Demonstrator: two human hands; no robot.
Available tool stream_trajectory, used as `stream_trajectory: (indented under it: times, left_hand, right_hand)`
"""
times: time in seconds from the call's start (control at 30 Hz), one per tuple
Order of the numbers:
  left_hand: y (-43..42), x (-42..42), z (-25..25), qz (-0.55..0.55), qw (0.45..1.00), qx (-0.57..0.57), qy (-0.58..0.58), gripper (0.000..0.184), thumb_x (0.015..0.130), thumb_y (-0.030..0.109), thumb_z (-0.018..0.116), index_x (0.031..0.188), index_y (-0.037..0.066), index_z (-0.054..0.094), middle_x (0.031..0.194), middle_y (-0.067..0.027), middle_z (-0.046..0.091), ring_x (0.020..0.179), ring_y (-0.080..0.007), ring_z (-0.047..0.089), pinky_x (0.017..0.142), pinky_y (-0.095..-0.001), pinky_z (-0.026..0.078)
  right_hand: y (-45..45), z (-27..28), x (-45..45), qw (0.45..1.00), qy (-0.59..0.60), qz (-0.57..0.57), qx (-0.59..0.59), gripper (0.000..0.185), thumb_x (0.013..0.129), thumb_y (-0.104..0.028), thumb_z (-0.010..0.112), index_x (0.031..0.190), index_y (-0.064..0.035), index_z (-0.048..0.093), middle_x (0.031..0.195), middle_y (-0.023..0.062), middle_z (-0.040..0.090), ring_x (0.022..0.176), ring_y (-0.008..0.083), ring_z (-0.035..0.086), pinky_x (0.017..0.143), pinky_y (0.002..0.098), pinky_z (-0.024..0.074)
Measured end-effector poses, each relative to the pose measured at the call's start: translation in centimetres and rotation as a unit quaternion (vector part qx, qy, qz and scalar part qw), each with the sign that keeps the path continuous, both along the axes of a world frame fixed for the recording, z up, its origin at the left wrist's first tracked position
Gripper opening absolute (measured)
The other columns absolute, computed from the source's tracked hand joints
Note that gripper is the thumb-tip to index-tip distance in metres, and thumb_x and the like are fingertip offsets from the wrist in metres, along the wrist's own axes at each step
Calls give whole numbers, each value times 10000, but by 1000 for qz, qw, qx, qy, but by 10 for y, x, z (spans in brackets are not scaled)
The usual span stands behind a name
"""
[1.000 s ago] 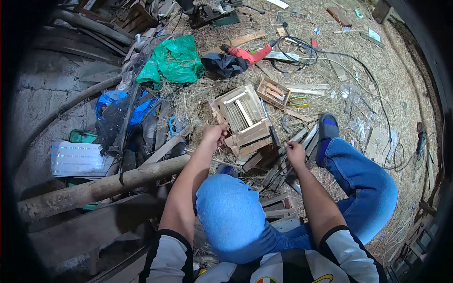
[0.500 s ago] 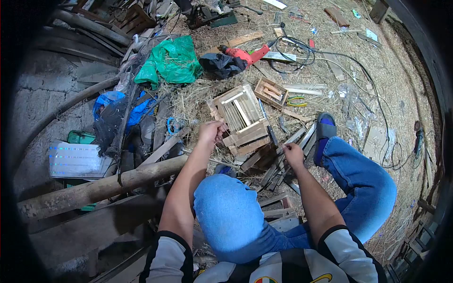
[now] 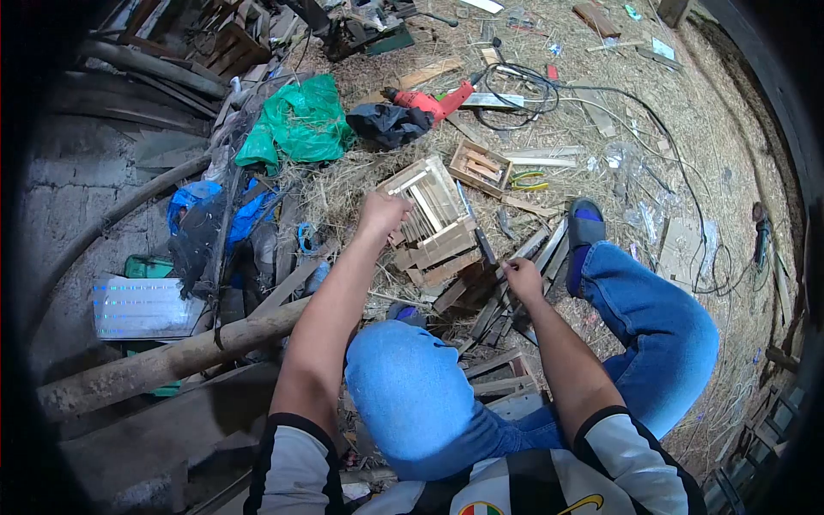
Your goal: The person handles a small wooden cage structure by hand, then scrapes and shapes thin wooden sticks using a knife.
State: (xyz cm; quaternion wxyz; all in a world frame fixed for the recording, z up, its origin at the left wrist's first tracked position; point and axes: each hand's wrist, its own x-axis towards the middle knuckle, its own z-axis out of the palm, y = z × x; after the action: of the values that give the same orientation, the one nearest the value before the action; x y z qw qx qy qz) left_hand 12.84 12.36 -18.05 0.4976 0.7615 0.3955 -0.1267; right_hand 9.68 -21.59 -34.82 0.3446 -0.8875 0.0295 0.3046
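Note:
A small slatted wooden crate [image 3: 446, 245] rests tilted on the straw, with pale parallel slats across its opening. My left hand [image 3: 384, 215] is at the crate's left edge, its fingers curled closed over the side; whatever is between them is hidden. Close to the crate's lower right, my right hand [image 3: 522, 279] has thumb and fingers pinched together, on something too small to make out. A thin tool with blue and dark parts [image 3: 485, 245] lies along the crate's right side, just off my right fingertips.
Beyond the crate are a small wooden box [image 3: 481, 166] of wood pieces, yellow-green pliers [image 3: 530, 180] and a red power drill [image 3: 433, 103] with its cord. A green plastic bag [image 3: 300, 120] lies at upper left. A thick pole [image 3: 172, 356] crosses the lower left. Scrap wood lies below the crate.
My left hand has moved up along the crate's left side, from its lower corner toward the upper part. My right hand stays pinched near the crate's lower right. The view has shifted slightly.

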Motion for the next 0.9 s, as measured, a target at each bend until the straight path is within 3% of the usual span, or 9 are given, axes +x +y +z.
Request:
stream_trajectory:
  times: [0.17,0.4,0.5,0.6,0.7,0.77,0.9]
  left_hand:
    - [-3,0,-2,-3,999,47,20,224,845,172,811,754,-10,718,665,-57,642,510,-128,546,445,-281,408]
    - [-4,-4,-6,5,1000,23,1,269,877,214,791,770,-25,727,678,-68,655,521,-137,557,446,-289,419]
    - [-4,-4,-10,4,998,50,22,288,892,237,775,766,-19,734,687,-72,670,525,-139,571,451,-292,428]
    - [1,-4,-18,-17,997,76,13,304,835,309,786,716,32,744,679,-100,712,497,-173,630,494,-340,505]
    - [7,-2,-29,-45,988,136,53,356,834,357,769,704,27,741,678,-129,709,573,-222,682,582,-388,541]
    - [13,-3,-43,-44,980,183,60,401,842,419,739,720,37,750,686,-137,714,678,-265,721,699,-419,559]
    - [-8,-3,10,-82,972,203,88,422,847,462,713,784,49,768,736,-126,735,734,-290,728,779,-437,559]
  right_hand:
    - [6,10,1,1000,-7,-7,25,315,899,-376,695,1059,-116,772,997,198,746,977,392,711,873,472,554]
    - [6,15,3,1000,-16,-10,13,319,904,-365,692,1062,-100,772,994,205,746,977,387,715,877,470,553]
    - [7,16,9,999,-19,-29,35,345,925,-348,690,1069,-42,754,941,201,743,916,359,720,840,429,548]
    - [11,19,14,997,-43,-41,52,351,923,-339,697,1074,-27,751,931,192,744,896,338,724,832,417,548]
    - [14,23,14,996,-44,-40,64,356,917,-335,706,1078,-20,751,935,189,746,895,327,726,829,409,548]
    - [12,25,13,996,-30,-43,73,338,914,-355,676,1079,-72,758,986,202,746,974,378,715,866,463,547]
    - [0,22,11,997,-27,-44,54,364,892,-389,690,1067,-78,763,1018,198,742,993,376,708,876,459,545]
